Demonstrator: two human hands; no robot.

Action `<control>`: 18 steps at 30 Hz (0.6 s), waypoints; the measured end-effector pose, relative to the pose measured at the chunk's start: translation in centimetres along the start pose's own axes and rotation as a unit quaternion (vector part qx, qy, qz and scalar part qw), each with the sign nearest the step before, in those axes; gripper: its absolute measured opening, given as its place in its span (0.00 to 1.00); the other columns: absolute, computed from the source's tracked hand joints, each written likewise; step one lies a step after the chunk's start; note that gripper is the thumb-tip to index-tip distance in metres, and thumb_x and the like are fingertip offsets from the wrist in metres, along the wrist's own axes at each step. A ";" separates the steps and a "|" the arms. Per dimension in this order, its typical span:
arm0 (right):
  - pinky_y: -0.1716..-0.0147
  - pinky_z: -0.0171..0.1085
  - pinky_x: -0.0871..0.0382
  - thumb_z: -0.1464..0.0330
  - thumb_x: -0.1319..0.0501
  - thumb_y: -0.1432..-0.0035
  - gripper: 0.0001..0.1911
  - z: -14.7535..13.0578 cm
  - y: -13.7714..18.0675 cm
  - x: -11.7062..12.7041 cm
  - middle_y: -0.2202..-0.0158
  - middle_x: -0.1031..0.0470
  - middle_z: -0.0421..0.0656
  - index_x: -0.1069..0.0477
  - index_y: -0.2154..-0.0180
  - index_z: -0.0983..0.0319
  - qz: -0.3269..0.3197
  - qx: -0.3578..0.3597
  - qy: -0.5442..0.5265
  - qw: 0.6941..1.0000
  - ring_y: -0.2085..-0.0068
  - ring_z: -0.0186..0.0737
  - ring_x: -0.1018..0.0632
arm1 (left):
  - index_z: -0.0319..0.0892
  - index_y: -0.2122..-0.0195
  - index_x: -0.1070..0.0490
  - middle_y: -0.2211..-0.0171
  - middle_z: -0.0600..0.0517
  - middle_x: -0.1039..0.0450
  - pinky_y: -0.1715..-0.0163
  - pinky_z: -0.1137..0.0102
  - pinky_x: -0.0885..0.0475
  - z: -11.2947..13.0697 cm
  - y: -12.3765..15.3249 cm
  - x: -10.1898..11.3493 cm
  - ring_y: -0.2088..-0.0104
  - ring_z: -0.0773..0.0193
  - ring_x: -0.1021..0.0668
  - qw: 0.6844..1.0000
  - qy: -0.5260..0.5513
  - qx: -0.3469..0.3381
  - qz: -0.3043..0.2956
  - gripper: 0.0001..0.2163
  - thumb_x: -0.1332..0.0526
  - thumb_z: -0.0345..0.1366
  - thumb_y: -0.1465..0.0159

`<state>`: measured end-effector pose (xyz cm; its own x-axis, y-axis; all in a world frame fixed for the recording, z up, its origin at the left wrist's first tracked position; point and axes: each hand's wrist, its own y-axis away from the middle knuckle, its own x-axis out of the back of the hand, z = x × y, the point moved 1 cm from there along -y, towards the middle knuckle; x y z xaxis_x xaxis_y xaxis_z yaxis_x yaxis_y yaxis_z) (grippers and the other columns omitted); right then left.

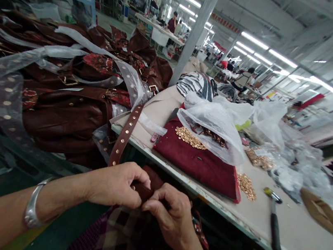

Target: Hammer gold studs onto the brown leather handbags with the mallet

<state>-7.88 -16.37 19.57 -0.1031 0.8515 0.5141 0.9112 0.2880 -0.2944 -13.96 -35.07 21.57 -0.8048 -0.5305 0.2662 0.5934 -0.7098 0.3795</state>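
Observation:
My left hand (115,184) and my right hand (171,217) meet below the table edge, both pinched on a dark red piece of fabric (148,185) held between them. A silver bracelet (32,205) sits on my left wrist. Under my hands lies a plaid cloth (118,235) on my lap. A brown studded strap (124,135) hangs off the table edge just above my left hand.
A heap of dark red leather garments (63,101) fills the left. On the worktable (295,228) lie a red cloth pad (198,163), gold studs (189,137), plastic bags (217,120) and a hammer (274,220). Other people (245,78) work at far tables.

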 end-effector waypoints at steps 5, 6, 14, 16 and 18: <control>0.71 0.29 0.39 0.60 0.33 0.39 0.16 0.4 0.3 -0.4 0.75 0.28 0.34 0.30 0.74 0.61 -0.011 -0.061 -0.045 0.997 0.73 0.30 0.29 | 0.42 0.71 0.27 0.72 0.58 0.31 0.73 0.73 0.40 0.2 0.8 -0.9 0.70 0.67 0.31 0.992 -0.096 -0.054 0.061 0.04 0.39 0.35 0.46; 0.72 0.29 0.39 0.61 0.31 0.41 0.16 0.6 0.3 -0.6 0.76 0.29 0.34 0.32 0.74 0.61 -0.005 -0.079 -0.064 0.995 0.73 0.30 0.30 | 0.43 0.72 0.28 0.71 0.58 0.31 0.73 0.73 0.39 0.1 0.9 -1.0 0.70 0.67 0.30 0.989 -0.112 -0.061 0.071 0.03 0.39 0.35 0.45; 0.67 0.31 0.36 0.60 0.24 0.54 0.22 1.1 0.5 -0.1 0.68 0.29 0.33 0.30 0.60 0.57 -0.017 -0.162 -0.129 0.978 0.66 0.34 0.30 | 0.44 0.72 0.30 0.71 0.60 0.30 0.74 0.73 0.42 0.3 1.9 -2.2 0.70 0.70 0.29 0.985 -0.135 -0.070 0.086 0.04 0.35 0.32 0.46; 0.52 0.36 0.34 0.56 0.28 0.48 0.25 1.2 -0.1 0.9 0.54 0.25 0.38 0.28 0.51 0.56 -0.092 -0.109 -0.140 0.980 0.52 0.41 0.27 | 0.43 0.74 0.32 0.72 0.61 0.30 0.72 0.73 0.42 -0.2 1.5 -2.8 0.69 0.71 0.28 0.979 -0.152 -0.117 0.067 0.05 0.35 0.29 0.46; 0.40 0.41 0.42 0.52 0.31 0.45 0.29 1.3 -1.0 1.9 0.45 0.26 0.43 0.29 0.46 0.56 -0.192 -0.014 -0.133 0.972 0.41 0.47 0.31 | 0.43 0.74 0.34 0.73 0.60 0.30 0.73 0.73 0.41 -0.8 0.8 -3.4 0.71 0.71 0.29 0.936 -0.238 -0.254 0.061 0.07 0.36 0.26 0.46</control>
<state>-9.51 -14.41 19.78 -0.5335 0.7682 0.3538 0.7953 0.5980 -0.0991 -10.75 -34.24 20.24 -0.5742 -0.4411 0.6897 0.5131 -0.8503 -0.1167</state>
